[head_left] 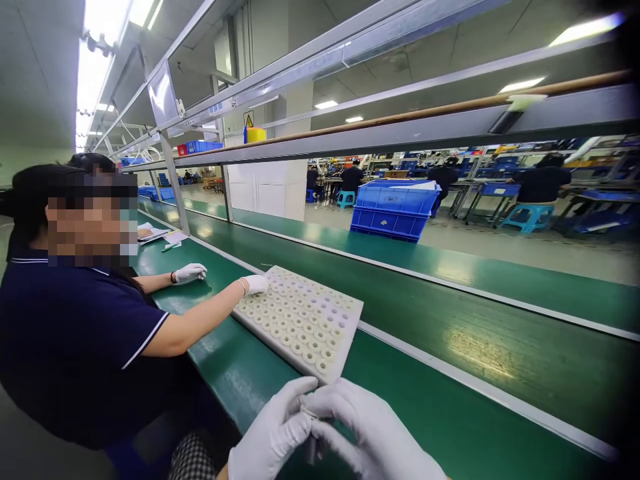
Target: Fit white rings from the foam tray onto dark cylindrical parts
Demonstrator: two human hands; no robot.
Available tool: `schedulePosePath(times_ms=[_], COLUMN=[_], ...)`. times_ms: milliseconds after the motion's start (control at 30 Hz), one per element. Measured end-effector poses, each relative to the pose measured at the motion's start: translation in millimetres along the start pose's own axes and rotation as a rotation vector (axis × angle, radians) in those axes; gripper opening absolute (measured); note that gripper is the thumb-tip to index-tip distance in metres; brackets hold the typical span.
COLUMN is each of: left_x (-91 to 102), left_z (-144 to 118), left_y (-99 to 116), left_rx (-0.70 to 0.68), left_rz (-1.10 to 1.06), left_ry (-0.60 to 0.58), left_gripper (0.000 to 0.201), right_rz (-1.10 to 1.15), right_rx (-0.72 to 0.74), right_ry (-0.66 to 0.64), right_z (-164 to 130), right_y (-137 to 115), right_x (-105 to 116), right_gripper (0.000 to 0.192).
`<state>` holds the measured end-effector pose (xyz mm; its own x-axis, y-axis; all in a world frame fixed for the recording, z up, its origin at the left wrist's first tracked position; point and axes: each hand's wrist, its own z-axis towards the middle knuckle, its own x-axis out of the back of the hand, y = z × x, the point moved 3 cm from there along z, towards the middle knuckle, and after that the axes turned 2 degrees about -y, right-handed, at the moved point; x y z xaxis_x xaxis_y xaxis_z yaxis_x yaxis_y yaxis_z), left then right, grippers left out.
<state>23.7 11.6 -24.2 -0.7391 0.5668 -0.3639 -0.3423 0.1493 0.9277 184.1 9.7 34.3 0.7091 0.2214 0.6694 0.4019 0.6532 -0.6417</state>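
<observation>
My left hand and my right hand wear white gloves and meet at the bottom of the view, over the near edge of the green bench. Their fingertips pinch a small thin part between them; its shape is too small to make out. Just beyond my hands lies a white foam tray with rows of round holes holding several small white parts. A co-worker's gloved hand rests on the tray's far left corner.
A co-worker in a dark polo sits at my left, with their other gloved hand on the bench. The green conveyor belt runs alongside. Papers lie further down. Blue crates and seated people are across the aisle.
</observation>
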Motion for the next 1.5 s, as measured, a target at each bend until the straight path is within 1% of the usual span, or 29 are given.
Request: schedulePosePath(times_ms=[67, 133, 200, 233, 333, 400, 467, 533, 567, 633, 700, 767, 800, 833, 900, 933, 967, 1033, 1067, 1133, 1200, 1233, 1300, 1333, 1400, 1467, 1500], left_x=[4.6, 9.4, 17.8, 24.2, 47.2, 56.4, 56.0, 49.6, 46.6, 45.7, 56.7, 81.6, 97.9, 115.5, 151.1, 167.2, 181.5, 203.2, 210.3, 217.8, 216.5, 212.4, 196.9, 185.3, 154.9, 118.3, 99.5], left_z=[8.8, 16.1, 18.8, 18.1, 10.2, 4.3, 0.9, 1.0, 2.5, 9.2, 20.6, 35.0, 43.0, 51.4, 67.9, 75.8, 83.1, 95.2, 99.8, 105.3, 105.5, 103.5, 95.6, 89.7, 75.2, 57.9, 48.9], left_y=[-11.5, -22.3, -32.9, -38.5, -59.0, -72.8, -79.1, -72.6, -64.3, -38.1, -1.0, 43.5, 67.1, 90.8, 135.4, 154.9, 171.6, 195.7, 203.2, 210.1, 208.2, 204.1, 188.9, 177.5, 146.6, 107.5, 86.6], left_rx=[0.010, 0.036, 0.060, 0.071, 0.126, 0.148, 0.112, 0.046, 0.018, -0.022, -0.056, -0.094, -0.113, -0.136, -0.178, -0.196, -0.206, -0.209, -0.206, -0.199, -0.196, -0.195, -0.188, -0.180, -0.144, -0.090, -0.063], left_rz=[0.085, 0.146, 0.211, 0.274, 0.556, 0.745, 0.862, 0.859, 0.819, 0.742, 0.687, 0.629, 0.598, 0.567, 0.506, 0.478, 0.453, 0.412, 0.394, 0.362, 0.338, 0.330, 0.324, 0.327, 0.343, 0.377, 0.398], left_ry=[0.055, 0.108, 0.162, 0.193, 0.269, 0.271, 0.285, 0.355, 0.403, 0.466, 0.497, 0.539, 0.564, 0.585, 0.626, 0.640, 0.649, 0.650, 0.645, 0.628, 0.607, 0.595, 0.566, 0.546, 0.492, 0.420, 0.382], left_gripper=[0.070, 0.079, 0.088, 0.087, 0.066, 0.054, 0.047, 0.038, 0.033, 0.029, 0.035, 0.036, 0.033, 0.040, 0.046, 0.048, 0.045, 0.043, 0.042, 0.039, 0.038, 0.039, 0.041, 0.043, 0.046, 0.050, 0.047], right_rz=[-0.032, -0.080, -0.113, -0.132, -0.232, -0.320, -0.398, -0.467, -0.501, -0.570, -0.646, -0.725, -0.760, -0.787, -0.813, -0.814, -0.810, -0.798, -0.792, -0.769, -0.728, -0.705, -0.663, -0.645, -0.604, -0.560, -0.544], right_rx=[-0.183, -0.354, -0.461, -0.509, -0.641, -0.704, -0.732, -0.729, -0.730, -0.719, -0.686, -0.637, -0.612, -0.585, -0.530, -0.503, -0.480, -0.454, -0.455, -0.463, -0.461, -0.458, -0.466, -0.474, -0.479, -0.456, -0.442], right_ry=[-0.031, -0.044, -0.020, 0.000, 0.120, 0.212, 0.260, 0.258, 0.246, 0.209, 0.166, 0.119, 0.092, 0.060, -0.016, -0.053, -0.083, -0.106, -0.101, -0.092, -0.122, -0.148, -0.196, -0.216, -0.265, -0.336, -0.370], right_z=[-1.8, -3.1, -1.1, 2.0, 22.7, 45.4, 70.8, 92.5, 100.2, 108.3, 108.2, 103.7, 101.0, 98.4, 94.3, 92.6, 90.9, 87.1, 84.7, 79.4, 75.1, 73.8, 74.1, 75.8, 81.8, 89.5, 93.3], right_y=[17.3, 33.9, 49.8, 59.0, 97.1, 131.2, 167.7, 200.7, 214.6, 234.8, 245.2, 247.9, 247.2, 245.5, 240.3, 237.1, 233.6, 226.4, 222.8, 216.4, 211.5, 210.0, 209.7, 210.7, 214.2, 217.9, 219.5], right_x=[0.2, 5.2, 15.2, 21.9, 47.8, 65.6, 78.5, 84.2, 84.5, 81.1, 74.5, 67.4, 64.4, 61.9, 58.5, 57.7, 57.6, 58.4, 58.8, 57.1, 51.6, 48.6, 44.7, 44.7, 48.0, 53.3, 55.8], right_gripper=[0.011, 0.014, 0.018, 0.021, 0.029, 0.028, 0.021, 0.020, 0.021, 0.021, 0.020, 0.019, 0.019, 0.020, 0.022, 0.023, 0.024, 0.026, 0.027, 0.029, 0.031, 0.032, 0.034, 0.035, 0.034, 0.031, 0.029])
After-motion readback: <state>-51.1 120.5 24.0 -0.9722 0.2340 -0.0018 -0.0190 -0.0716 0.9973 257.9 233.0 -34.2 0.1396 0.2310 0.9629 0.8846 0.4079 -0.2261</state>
